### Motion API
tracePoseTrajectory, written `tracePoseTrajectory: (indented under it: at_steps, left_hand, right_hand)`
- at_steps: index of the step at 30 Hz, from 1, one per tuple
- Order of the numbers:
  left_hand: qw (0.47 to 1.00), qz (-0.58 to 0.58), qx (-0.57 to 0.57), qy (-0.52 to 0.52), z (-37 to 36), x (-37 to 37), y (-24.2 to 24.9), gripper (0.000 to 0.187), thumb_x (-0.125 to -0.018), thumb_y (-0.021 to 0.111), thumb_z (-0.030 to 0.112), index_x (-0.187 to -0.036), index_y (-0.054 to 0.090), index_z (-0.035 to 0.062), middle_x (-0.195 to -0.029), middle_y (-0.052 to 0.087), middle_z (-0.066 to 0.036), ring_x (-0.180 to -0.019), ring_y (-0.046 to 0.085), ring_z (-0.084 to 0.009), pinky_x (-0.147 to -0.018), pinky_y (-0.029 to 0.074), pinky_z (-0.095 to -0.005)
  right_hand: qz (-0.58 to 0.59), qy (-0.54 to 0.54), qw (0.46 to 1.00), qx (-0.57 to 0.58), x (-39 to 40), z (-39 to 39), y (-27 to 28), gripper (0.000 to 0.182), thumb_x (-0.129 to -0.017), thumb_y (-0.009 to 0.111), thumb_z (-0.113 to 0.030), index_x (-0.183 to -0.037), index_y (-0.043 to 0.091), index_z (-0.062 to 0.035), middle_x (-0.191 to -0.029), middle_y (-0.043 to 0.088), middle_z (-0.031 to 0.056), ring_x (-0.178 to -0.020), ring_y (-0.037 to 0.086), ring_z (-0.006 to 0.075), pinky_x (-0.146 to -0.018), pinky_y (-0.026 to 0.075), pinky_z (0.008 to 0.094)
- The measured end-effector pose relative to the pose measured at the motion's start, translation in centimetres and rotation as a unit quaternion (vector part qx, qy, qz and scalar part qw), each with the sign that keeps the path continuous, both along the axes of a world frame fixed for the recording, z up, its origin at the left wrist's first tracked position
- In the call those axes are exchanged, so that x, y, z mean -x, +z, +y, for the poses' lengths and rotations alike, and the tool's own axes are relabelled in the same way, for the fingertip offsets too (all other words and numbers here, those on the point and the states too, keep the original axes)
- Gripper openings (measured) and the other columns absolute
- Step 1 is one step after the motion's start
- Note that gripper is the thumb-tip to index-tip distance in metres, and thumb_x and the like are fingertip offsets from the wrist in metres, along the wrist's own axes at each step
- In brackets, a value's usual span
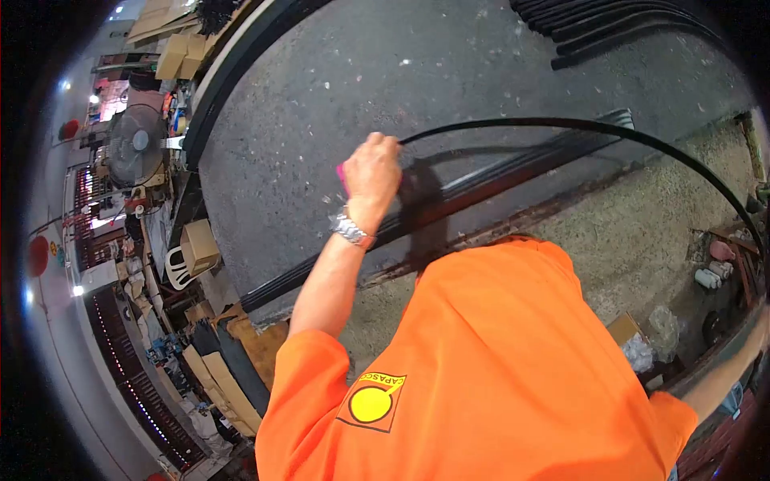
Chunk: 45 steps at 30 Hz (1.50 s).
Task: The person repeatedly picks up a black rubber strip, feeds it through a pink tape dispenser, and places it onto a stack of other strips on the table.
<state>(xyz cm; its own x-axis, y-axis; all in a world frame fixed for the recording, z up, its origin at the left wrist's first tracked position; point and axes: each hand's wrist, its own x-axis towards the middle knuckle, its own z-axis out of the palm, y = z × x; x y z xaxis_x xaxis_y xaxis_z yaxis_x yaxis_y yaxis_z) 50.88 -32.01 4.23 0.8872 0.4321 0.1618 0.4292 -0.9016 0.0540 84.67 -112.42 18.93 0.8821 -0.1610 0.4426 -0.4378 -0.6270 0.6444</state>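
Observation:
My left hand (pixel 374 172), with a metal-banded watch (pixel 350 228) at its wrist, is closed around the end of a long, thin black strip (pixel 553 123). A bit of something pink (pixel 342 175) shows at the side of that hand; its kind cannot be made out. From there the strip bows in a wide arc to the right edge of the view. My right forearm (pixel 726 373) reaches out toward that edge, where the hand is cut off and dark, its fingers hidden. Below my left hand, a bundle of long black strips (pixel 481 183) lies along the grey table's edge.
The grey tabletop (pixel 321 96) is speckled. More black strips (pixel 626 32) lie at its far right. To the left stand a fan (pixel 136 144) and a cardboard box (pixel 199 247). Plastic bags (pixel 664 330) and clutter sit on the floor at right.

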Motion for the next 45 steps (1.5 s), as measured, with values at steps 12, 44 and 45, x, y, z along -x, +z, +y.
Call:
tracePoseTrajectory:
  at_steps: [12, 44, 45]
  left_hand:
    - [0.971, -0.235, -0.039, 0.000, 0.8, -2.9, 5.5, 0.014, -0.078, 0.079, 0.012, -0.091, 0.074, 0.0134, -0.099, 0.061, -0.007, -0.092, 0.063, -0.0304, -0.073, 0.052, -0.0438]
    - [0.152, -0.820, 0.428, 0.348, 31.5, 61.6, -12.8, 0.035, -0.097, 0.062, -0.001, -0.130, 0.050, -0.0024, -0.118, 0.062, -0.016, -0.113, 0.062, -0.0290, -0.106, 0.055, -0.0485]
    - [0.166, -0.815, 0.410, 0.375, 31.1, 61.0, -12.0, 0.035, -0.097, 0.061, -0.001, -0.130, 0.049, -0.0025, -0.122, 0.061, -0.017, -0.115, 0.062, -0.0297, -0.106, 0.055, -0.0486]
  right_hand:
    - [-0.143, 0.023, 0.982, -0.122, 6.7, -7.6, 8.3, 0.027, -0.092, 0.064, -0.039, -0.102, 0.078, -0.0189, -0.097, 0.076, 0.0105, -0.092, 0.072, 0.0316, -0.074, 0.057, 0.0501]
    - [0.180, 0.134, 0.186, -0.957, 13.0, 75.0, -20.5, 0.027, -0.096, 0.068, -0.018, -0.122, 0.063, -0.0113, -0.097, 0.069, 0.0019, -0.084, 0.069, 0.0155, -0.066, 0.052, 0.0304]
    - [0.180, 0.107, 0.186, -0.960, 13.0, 74.4, -22.2, 0.028, -0.096, 0.069, -0.021, -0.122, 0.063, -0.0121, -0.094, 0.069, 0.0007, -0.083, 0.069, 0.0162, -0.065, 0.052, 0.0323]
